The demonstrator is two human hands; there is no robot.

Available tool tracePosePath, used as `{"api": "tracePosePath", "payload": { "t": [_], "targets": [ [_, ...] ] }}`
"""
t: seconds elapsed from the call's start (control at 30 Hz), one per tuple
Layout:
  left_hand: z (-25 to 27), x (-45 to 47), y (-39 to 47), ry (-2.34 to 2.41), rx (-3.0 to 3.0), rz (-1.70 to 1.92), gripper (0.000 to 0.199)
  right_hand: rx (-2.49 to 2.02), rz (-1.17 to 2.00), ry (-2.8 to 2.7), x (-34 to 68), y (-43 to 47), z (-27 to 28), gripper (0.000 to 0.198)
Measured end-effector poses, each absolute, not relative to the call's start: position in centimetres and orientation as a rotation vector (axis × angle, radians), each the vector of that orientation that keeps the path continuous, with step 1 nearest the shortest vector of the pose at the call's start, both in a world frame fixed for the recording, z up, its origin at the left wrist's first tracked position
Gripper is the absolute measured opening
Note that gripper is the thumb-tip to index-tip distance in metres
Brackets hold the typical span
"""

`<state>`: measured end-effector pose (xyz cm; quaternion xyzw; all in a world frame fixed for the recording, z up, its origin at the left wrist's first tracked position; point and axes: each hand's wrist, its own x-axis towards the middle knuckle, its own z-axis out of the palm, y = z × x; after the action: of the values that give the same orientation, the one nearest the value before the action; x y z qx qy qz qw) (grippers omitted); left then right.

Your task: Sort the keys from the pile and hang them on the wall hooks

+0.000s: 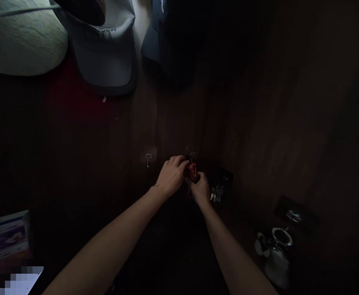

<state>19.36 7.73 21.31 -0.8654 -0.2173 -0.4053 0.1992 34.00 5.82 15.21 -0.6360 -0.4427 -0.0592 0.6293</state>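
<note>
A small red-orange object [193, 172], its kind too dark to make out, is between my two hands just below a wire hook [192, 155] on the dark wooden wall. My left hand [173, 174] reaches it from the left, with curled fingers closed at its upper end. From below, my right hand [200, 189] grips its lower part between thumb and fingers. The hook shows just above the object; whether the two are joined is hidden. Immediately right of my right hand hangs a bunch of keys [216, 194].
Left of my hands is a bare hook [148, 157]. A larger hook [294, 216] at lower right carries a ring [282, 237] with pale hanging pieces. A grey cap [105, 61] and a dark cap [173, 45] hang above. A box [7, 235] stands at lower left.
</note>
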Motion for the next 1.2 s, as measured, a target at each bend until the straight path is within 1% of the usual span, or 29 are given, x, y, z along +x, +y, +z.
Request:
{"api": "tracePosePath", "payload": {
  "t": [0.07, 0.13, 0.23, 0.37, 0.43, 0.53, 0.67, 0.73, 0.8, 0.83, 0.9, 0.97, 1.03, 1.13, 1.2],
  "targets": [
    [22.4, 20.6, 8.4, -0.59, -2.357, -1.074, 0.041, -1.457, -0.056, -1.02, 34.0, 6.1, 15.0, 0.029],
    [23.4, 21.3, 9.1, -0.552, -2.312, -0.999, 0.035, -1.398, 0.036, -1.019, 34.1, 6.0, 14.9, 0.024],
    [24.2, 21.6, 9.9, -0.501, -2.274, -0.934, 0.03, -1.259, 0.216, -1.002, 34.1, 5.2, 15.2, 0.023],
    [23.9, 21.5, 10.5, -0.471, -2.264, -0.948, 0.028, -0.975, 0.593, -0.881, 33.9, 4.0, 16.3, 0.027],
    [23.6, 21.4, 10.8, -0.454, -2.271, -0.954, 0.027, -0.825, 0.719, -0.797, 34.0, 3.6, 17.4, 0.026],
    [23.1, 21.3, 11.1, -0.435, -2.285, -0.969, 0.028, -0.693, 0.764, -0.745, 34.4, 3.3, 19.5, 0.021],
    [22.9, 21.0, 11.1, -0.403, -2.338, -0.96, 0.033, -0.662, 0.711, -0.806, 34.5, 2.5, 21.3, 0.02],
    [22.8, 20.6, 10.9, -0.393, -2.391, -0.969, 0.034, -0.728, 0.705, -0.834, 33.8, 1.6, 20.3, 0.022],
    [22.5, 19.8, 10.6, -0.42, -2.466, -1.014, 0.036, -0.893, 0.754, -0.852, 32.2, 0.6, 17.6, 0.025],
    [22.1, 19.2, 10.4, -0.45, -2.509, -1.052, 0.037, -1.001, 0.803, -0.878, 31.1, 0.0, 15.8, 0.029],
    [20.9, 17.8, 10.0, -0.543, -2.599, -1.149, 0.039, -1.232, 1.028, -1.027, 28.6, -1.2, 11.7, 0.036],
    [19.1, 16.3, 9.6, -0.617, -2.674, -1.199, 0.038, -1.368, 1.174, -1.252, 26.0, -2.2, 8.0, 0.031],
    [17.1, 14.8, 9.1, -0.636, -2.77, -1.139, 0.038, -1.434, 1.19, -1.445, 24.1, -2.8, 5.7, 0.025],
    [14.6, 12.7, 8.5, -0.663, -2.891, -1.115, 0.035, -1.442, 1.119, -1.55, 24.4, -3.1, 5.4, 0.024],
    [13.6, 11.6, 8.2, -0.705, -2.93, -1.137, 0.036, -1.371, 0.965, -1.459, 26.9, -2.7, 6.7, 0.023]
  ]
}}
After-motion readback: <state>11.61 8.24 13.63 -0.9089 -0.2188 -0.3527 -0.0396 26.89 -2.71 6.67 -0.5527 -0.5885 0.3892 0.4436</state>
